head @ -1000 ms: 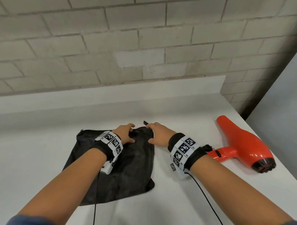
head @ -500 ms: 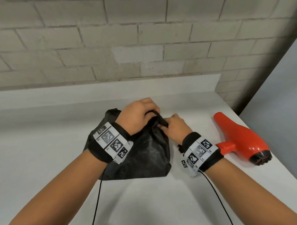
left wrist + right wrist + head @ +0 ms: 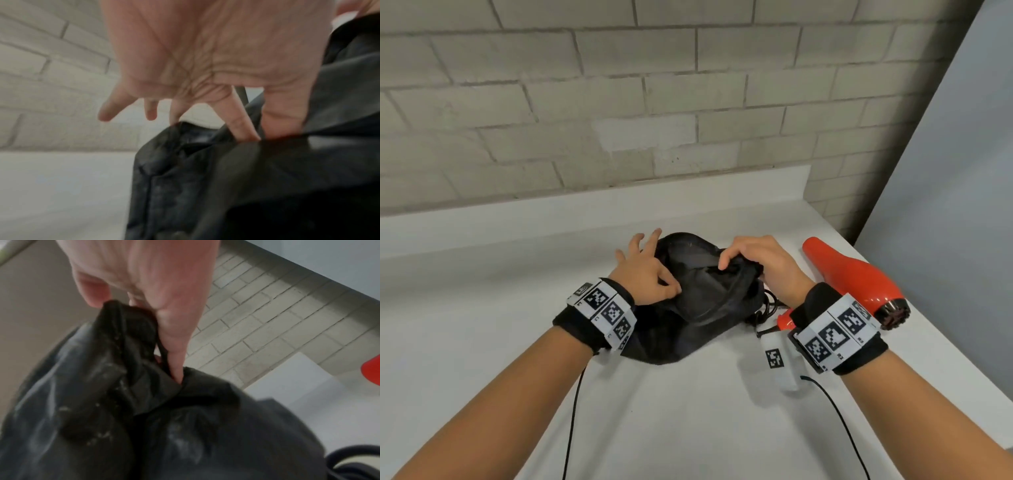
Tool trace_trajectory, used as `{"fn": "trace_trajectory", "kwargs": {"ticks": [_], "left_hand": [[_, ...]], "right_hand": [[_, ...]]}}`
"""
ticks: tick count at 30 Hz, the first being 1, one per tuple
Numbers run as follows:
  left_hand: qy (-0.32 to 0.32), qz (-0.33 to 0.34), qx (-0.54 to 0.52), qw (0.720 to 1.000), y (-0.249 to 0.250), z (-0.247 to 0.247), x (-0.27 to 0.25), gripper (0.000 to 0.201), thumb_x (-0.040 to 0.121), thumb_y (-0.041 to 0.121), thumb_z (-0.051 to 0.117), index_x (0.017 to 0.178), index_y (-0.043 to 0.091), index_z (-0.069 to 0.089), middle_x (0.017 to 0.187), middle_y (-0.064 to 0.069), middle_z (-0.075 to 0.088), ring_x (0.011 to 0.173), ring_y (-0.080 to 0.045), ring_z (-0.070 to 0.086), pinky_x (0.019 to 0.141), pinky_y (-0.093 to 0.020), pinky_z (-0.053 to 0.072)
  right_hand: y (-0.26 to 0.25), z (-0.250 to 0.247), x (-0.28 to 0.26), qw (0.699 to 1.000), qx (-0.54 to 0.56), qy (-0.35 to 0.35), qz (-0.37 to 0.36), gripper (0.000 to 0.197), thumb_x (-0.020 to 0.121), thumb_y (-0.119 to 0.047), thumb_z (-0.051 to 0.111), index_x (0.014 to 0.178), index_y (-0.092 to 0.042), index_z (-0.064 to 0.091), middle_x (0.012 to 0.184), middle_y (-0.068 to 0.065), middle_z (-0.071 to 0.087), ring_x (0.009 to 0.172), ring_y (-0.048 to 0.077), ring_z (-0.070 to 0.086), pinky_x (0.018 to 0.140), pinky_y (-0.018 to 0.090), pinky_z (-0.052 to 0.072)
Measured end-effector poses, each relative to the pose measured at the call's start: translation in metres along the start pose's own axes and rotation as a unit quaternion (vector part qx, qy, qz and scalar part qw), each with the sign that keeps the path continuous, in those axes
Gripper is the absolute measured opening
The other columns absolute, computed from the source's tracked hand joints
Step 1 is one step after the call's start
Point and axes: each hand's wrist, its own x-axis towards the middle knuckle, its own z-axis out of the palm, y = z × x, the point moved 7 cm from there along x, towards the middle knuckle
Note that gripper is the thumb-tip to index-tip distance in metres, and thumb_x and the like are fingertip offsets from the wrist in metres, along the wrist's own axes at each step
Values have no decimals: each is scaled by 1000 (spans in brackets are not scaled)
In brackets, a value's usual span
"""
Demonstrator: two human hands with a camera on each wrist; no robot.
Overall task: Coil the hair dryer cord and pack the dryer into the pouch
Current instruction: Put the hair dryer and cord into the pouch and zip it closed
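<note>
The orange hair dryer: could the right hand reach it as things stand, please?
Probably yes: the orange hair dryer lies uncovered just beside the right hand, though that hand must first release the black fabric pouch.

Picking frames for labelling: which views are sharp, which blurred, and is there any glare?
Head view: sharp, with a small highlight on the hair dryer. Left wrist view: left hand and pouch are motion-blurred. Right wrist view: equally soft, pouch fabric dim.
</note>
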Motion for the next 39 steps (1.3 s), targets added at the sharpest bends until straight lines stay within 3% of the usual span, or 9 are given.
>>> {"fn": "trace_trajectory", "kwargs": {"ticks": [2, 4, 7, 13, 18, 22, 27, 33, 39], "left_hand": [[-40, -16, -24, 999, -7, 10, 5, 10, 79, 45, 59, 80, 45, 69, 155, 2, 10, 141, -32, 2, 110, -61, 0], [-35, -29, -92, 995, -11, 11, 7, 21, 81, 47, 56, 73, 35, 72, 121, -1, 56, 122, -24, 43, 108, -50, 24], [34, -50, -169, 984, -18, 4, 8, 26, 80, 36, 63, 62, 18, 61, 73, -2, 56, 80, -21, 55, 74, -27, 39], [269, -44, -154, 950, -31, -42, -15, 52, 74, -8, 56, 124, 3, 47, 126, -17, 38, 105, -39, 51, 99, -37, 40], [251, 47, -96, 962, -10, -44, -29, 50, 70, -13, 49, 115, 7, 55, 144, -9, 23, 98, -36, 54, 85, -39, 51], [142, 80, -139, 977, -8, -17, -21, 54, 74, -16, 38, 104, 18, 69, 141, -7, 36, 121, -28, 44, 104, -29, 35], [243, -87, -178, 950, -31, -28, -16, 31, 88, 21, 49, 114, 12, 61, 123, -16, 57, 109, -36, 54, 93, -38, 44], [283, -136, -70, 947, -34, -46, -34, 63, 68, 24, 76, 121, 7, 48, 149, -4, 22, 92, -38, 59, 81, -43, 49], [117, -133, 46, 983, -23, 5, -45, 50, 76, 11, 61, 123, 13, 42, 133, -15, 21, 63, -25, 46, 66, -34, 45]], "right_hand": [[-6, 1, -5, 999, -41, 11, -8, 38, 91, -21, 45, 59, -10, 64, 53, -14, 61, 57, -4, 53, 64, 4, 37], [-9, 3, -8, 996, -83, 18, -15, 36, 90, -15, 55, 54, -16, 61, 47, -16, 57, 50, -5, 50, 59, 3, 36], [-9, 0, -10, 996, -78, 43, -11, 26, 83, -9, 64, 58, -12, 63, 50, -14, 58, 52, -5, 50, 59, 5, 38], [11, -10, -4, 924, -376, 51, 49, 32, 82, 8, 51, 92, -13, 73, 82, -3, 37, 74, 17, 45, 71, 4, 42], [19, -27, -6, 794, -572, 102, 177, 38, 86, 1, 43, 124, -6, 43, 129, 20, 31, 95, 39, 55, 75, 36, 41], [24, -42, -2, 890, -368, 220, 159, 34, 85, -6, 51, 118, 1, 50, 128, 18, 43, 110, 37, 51, 95, 34, 40], [14, -25, -7, 924, -291, 241, 62, 6, 80, -12, 63, 76, -13, 66, 89, 4, 60, 87, 22, 58, 71, 15, 35], [30, 13, -7, 865, -496, 8, 79, 39, 84, -4, 44, 114, -21, 61, 120, 12, 55, 102, 33, 57, 85, 34, 45], [53, -21, 8, 777, -581, 57, 234, 56, 72, -18, 75, 119, -8, 46, 129, 13, 29, 101, 35, 50, 73, 38, 44]]}}
